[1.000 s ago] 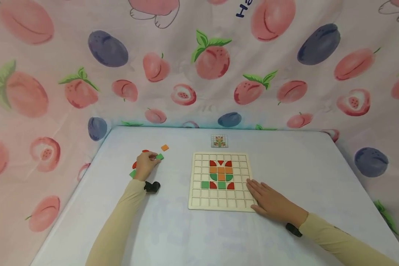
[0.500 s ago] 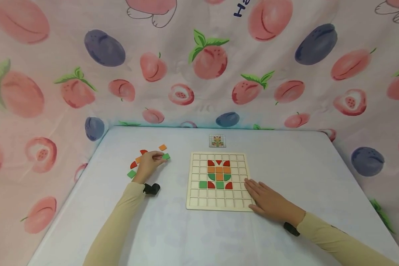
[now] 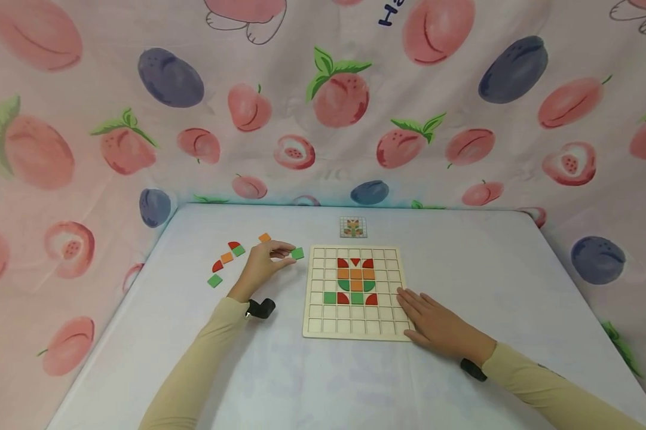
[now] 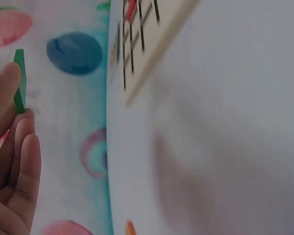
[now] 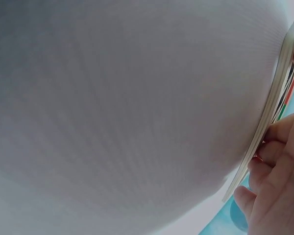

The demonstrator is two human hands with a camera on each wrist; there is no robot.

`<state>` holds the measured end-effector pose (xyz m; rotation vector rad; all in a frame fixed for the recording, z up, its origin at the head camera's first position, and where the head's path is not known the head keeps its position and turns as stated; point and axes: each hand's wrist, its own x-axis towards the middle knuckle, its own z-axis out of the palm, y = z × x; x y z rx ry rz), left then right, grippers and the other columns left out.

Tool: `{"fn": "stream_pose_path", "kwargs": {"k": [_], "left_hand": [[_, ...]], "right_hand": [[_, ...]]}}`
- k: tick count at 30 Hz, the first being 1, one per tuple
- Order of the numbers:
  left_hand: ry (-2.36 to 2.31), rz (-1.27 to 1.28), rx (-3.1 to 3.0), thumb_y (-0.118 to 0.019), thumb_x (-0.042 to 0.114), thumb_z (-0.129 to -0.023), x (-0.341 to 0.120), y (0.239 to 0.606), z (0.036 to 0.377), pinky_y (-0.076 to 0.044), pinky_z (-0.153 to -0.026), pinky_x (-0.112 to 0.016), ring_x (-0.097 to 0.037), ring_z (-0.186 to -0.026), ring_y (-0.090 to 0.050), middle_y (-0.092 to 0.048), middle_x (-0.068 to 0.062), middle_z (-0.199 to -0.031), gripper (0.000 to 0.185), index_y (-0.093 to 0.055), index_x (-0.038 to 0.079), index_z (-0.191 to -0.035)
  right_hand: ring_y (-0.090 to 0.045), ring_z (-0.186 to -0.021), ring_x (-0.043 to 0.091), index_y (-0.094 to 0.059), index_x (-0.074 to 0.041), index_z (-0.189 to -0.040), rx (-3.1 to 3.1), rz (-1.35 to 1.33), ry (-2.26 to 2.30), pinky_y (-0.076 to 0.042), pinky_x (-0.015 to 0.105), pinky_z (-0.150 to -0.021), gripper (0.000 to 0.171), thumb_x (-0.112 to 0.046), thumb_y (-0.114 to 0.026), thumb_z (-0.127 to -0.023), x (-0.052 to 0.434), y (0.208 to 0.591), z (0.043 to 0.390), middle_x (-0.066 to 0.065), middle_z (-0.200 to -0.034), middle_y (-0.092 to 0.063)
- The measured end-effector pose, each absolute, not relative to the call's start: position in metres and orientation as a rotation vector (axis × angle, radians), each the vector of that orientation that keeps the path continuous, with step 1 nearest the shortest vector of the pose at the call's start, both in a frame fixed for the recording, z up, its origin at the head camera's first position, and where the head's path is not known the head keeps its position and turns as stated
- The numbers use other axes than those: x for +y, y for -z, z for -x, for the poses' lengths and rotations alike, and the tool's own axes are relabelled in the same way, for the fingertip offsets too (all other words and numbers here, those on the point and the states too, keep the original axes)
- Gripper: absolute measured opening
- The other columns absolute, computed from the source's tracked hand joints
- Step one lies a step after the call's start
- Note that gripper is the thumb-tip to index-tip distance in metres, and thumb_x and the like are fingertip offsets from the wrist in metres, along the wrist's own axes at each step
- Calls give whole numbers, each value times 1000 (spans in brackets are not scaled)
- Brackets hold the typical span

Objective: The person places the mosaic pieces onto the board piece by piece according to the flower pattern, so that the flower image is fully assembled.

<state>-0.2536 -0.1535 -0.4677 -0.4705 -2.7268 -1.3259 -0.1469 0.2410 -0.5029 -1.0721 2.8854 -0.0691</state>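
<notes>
My left hand (image 3: 263,266) pinches a green square tile (image 3: 297,253) between thumb and fingertips, just left of the pale grid board (image 3: 328,326). Seen from the left wrist, the tile (image 4: 21,81) is edge-on above the table, and the board's corner (image 4: 132,95) is nearby. Red, orange and green tiles fill several middle cells of the board in a flower-like shape. My right hand (image 3: 443,328) rests with fingers straight on the board's right edge. In the right wrist view, its fingers (image 5: 279,152) lie along that edge.
Loose tiles lie at the left: a green square (image 3: 214,280), a red quarter-round (image 3: 217,267), an orange square (image 3: 226,257), another green tile (image 3: 239,251) and an orange tile (image 3: 265,237) partly behind my left hand. A small pattern card (image 3: 353,227) lies behind the board.
My left hand has moved right with the green square tile, from the loose tiles toward the board, uncovering another green tile. My right hand stays on the board's edge.
</notes>
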Motion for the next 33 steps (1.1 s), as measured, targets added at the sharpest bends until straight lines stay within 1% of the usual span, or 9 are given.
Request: {"fn": "stream_pose_path", "kwargs": {"k": [6, 8, 12, 17, 20, 24, 33], "left_hand": [[1286, 610, -2692, -77, 15, -76, -124, 458, 242, -55, -82, -32, -21, -88, -66, -69, -9, -102, 30, -70, 7, -104], [1301, 638, -2702, -76, 15, -77, -114, 456, 238, -55, -82, -33, -21, -88, -66, -69, -8, -103, 29, -70, 7, -104], [1350, 660, -2738, -76, 14, -77, -96, 456, 234, -54, -81, -30, -18, -87, -64, -69, -6, -102, 28, -70, 8, -104], [1412, 715, -2788, -76, 15, -78, -75, 460, 231, -52, -76, -21, -13, -84, -62, -69, -4, -97, 27, -70, 9, -103], [1426, 791, -2819, -76, 14, -78, -62, 464, 229, -51, -74, -19, -13, -81, -62, -69, -6, -94, 27, -70, 6, -103], [1403, 863, -2854, -77, 14, -77, -45, 469, 228, -51, -72, -17, -12, -79, -62, -69, -6, -92, 26, -71, 5, -101], [1378, 904, -2930, -78, 15, -76, -15, 475, 228, -48, -67, -13, -5, -71, -59, -69, -4, -84, 25, -71, 4, -97]], "right_hand": [[-28, -142, 29, -28, 0, -146, 2875, 1037, 75, -29, 46, -112, 69, -41, -49, -96, 242, 503, 146, 13, -155, -25], [-27, -142, 28, -27, 0, -147, 2872, 1025, 76, -28, 46, -112, 69, -42, -48, -96, 241, 503, 146, 12, -155, -24], [-30, -141, 30, -30, 1, -145, 2881, 1047, 68, -31, 47, -111, 69, -42, -49, -95, 241, 502, 147, 14, -154, -27], [-29, -141, 31, -29, 2, -145, 2867, 1042, 57, -30, 48, -112, 69, -43, -47, -96, 239, 500, 148, 15, -154, -26], [-28, -141, 31, -29, 2, -145, 2859, 1037, 64, -30, 48, -112, 69, -42, -47, -96, 239, 499, 148, 16, -154, -26], [-29, -141, 31, -29, 3, -145, 2865, 1044, 73, -31, 48, -111, 69, -41, -49, -95, 239, 498, 148, 16, -154, -27], [-29, -141, 31, -29, 3, -145, 2868, 1062, 72, -30, 48, -111, 68, -41, -48, -96, 240, 501, 149, 16, -154, -26]]}}
